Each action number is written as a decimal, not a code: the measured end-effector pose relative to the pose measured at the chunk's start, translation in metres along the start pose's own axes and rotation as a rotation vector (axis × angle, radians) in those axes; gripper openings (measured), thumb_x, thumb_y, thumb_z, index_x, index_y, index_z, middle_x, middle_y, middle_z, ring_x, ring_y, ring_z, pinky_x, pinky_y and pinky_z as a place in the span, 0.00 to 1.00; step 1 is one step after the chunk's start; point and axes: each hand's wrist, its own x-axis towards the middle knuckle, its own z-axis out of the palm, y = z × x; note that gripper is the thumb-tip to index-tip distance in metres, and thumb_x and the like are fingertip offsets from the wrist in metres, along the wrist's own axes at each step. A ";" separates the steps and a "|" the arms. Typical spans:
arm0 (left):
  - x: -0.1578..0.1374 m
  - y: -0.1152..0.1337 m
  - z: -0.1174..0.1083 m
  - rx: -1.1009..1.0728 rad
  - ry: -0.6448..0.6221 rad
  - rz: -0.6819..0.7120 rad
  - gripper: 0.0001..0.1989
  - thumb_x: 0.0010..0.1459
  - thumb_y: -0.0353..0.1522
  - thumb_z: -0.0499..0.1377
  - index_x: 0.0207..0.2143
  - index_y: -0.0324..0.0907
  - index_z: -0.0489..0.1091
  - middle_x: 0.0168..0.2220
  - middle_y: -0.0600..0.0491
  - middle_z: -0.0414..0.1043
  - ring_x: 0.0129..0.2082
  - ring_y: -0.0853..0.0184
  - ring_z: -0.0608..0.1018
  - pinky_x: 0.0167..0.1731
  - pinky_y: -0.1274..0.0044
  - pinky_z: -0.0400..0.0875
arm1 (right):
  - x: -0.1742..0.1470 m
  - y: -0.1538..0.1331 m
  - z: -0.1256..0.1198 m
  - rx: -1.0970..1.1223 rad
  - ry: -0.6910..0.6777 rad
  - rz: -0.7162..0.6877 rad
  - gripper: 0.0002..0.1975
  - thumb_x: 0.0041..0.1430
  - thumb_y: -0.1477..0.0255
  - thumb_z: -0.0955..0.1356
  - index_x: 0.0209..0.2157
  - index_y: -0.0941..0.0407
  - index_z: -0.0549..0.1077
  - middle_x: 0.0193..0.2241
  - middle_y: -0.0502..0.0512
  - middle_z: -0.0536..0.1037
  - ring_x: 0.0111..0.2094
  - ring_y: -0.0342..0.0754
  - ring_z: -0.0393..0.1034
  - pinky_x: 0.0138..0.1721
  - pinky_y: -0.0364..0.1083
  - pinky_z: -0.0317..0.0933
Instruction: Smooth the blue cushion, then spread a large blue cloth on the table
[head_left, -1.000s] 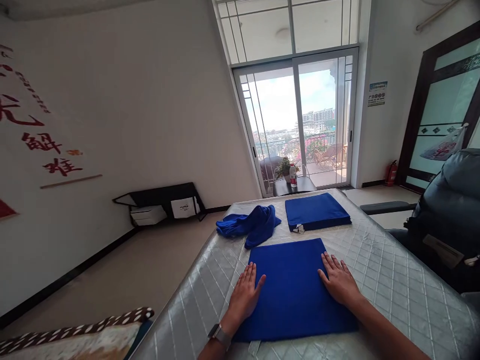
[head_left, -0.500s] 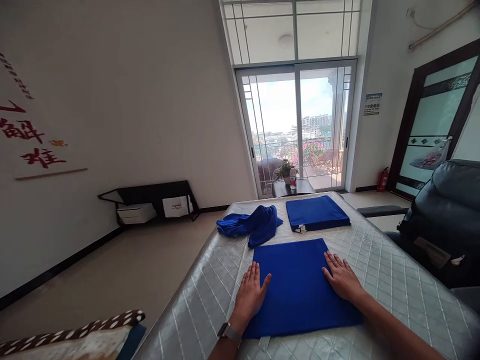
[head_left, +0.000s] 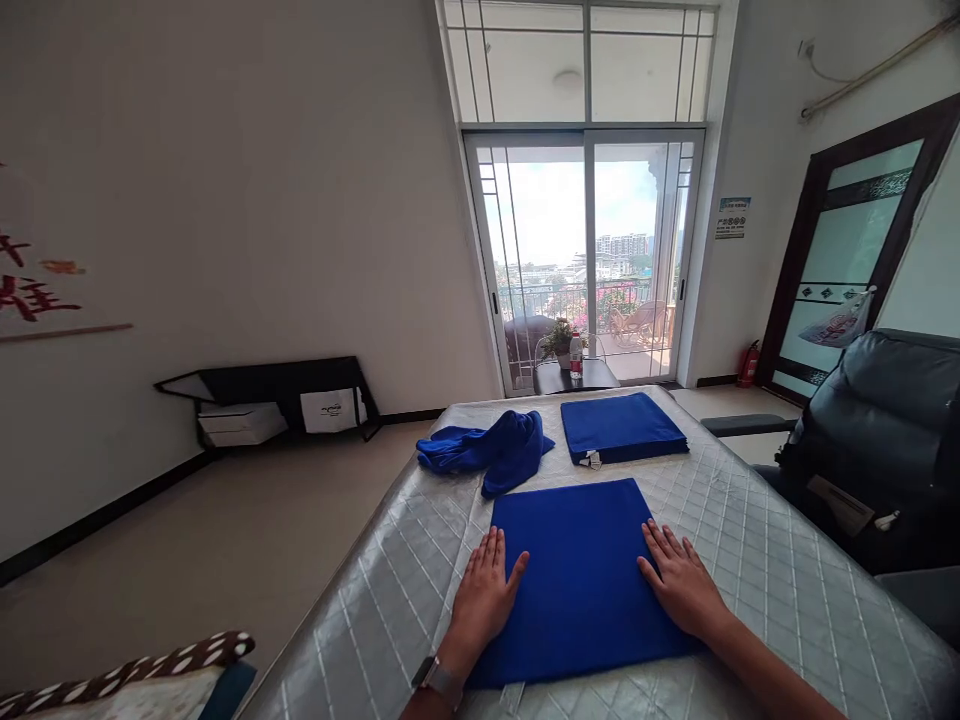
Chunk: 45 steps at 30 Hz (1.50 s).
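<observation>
Left grip (head_left: 481, 592) and right grip (head_left: 681, 582) lie flat on nearest blue cloth (head_left: 577, 580)

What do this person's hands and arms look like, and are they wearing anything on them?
These are bare human hands, left hand and right hand, each with five fingers. No gloves or sleeves show. On the left wrist is a watch with a dark face and grey band.
</observation>
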 end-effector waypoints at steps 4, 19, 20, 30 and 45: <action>0.000 -0.001 -0.005 0.016 0.003 0.043 0.35 0.67 0.50 0.36 0.66 0.37 0.54 0.65 0.42 0.58 0.66 0.55 0.58 0.62 0.60 0.56 | 0.001 -0.001 -0.004 0.016 -0.009 0.006 0.35 0.66 0.53 0.48 0.69 0.55 0.45 0.69 0.50 0.44 0.69 0.51 0.35 0.67 0.57 0.32; 0.013 0.203 -0.029 -0.216 -0.124 0.449 0.31 0.70 0.45 0.33 0.68 0.37 0.46 0.69 0.47 0.46 0.69 0.61 0.49 0.66 0.64 0.51 | -0.002 0.006 -0.001 -0.004 -0.006 -0.047 0.31 0.67 0.61 0.51 0.68 0.54 0.47 0.69 0.52 0.43 0.69 0.53 0.33 0.67 0.58 0.30; 0.017 0.212 -0.025 -0.229 -0.122 0.455 0.31 0.70 0.44 0.33 0.68 0.37 0.45 0.69 0.47 0.45 0.69 0.61 0.48 0.66 0.64 0.51 | -0.003 0.007 0.000 -0.024 -0.006 -0.062 0.30 0.66 0.63 0.51 0.68 0.53 0.48 0.69 0.51 0.42 0.69 0.54 0.33 0.67 0.58 0.31; 0.008 0.156 -0.028 -0.113 -0.157 0.294 0.34 0.69 0.49 0.35 0.67 0.36 0.49 0.68 0.46 0.48 0.68 0.59 0.51 0.65 0.63 0.53 | -0.003 0.003 -0.009 0.062 -0.009 0.001 0.34 0.66 0.54 0.50 0.68 0.56 0.47 0.69 0.52 0.45 0.69 0.53 0.36 0.67 0.58 0.31; -0.035 0.034 -0.025 0.005 -0.149 -0.047 0.39 0.67 0.52 0.34 0.67 0.32 0.47 0.69 0.43 0.44 0.68 0.57 0.51 0.65 0.61 0.51 | 0.003 0.003 0.002 0.019 0.006 0.006 0.34 0.66 0.54 0.49 0.68 0.56 0.46 0.69 0.50 0.44 0.69 0.51 0.34 0.67 0.58 0.31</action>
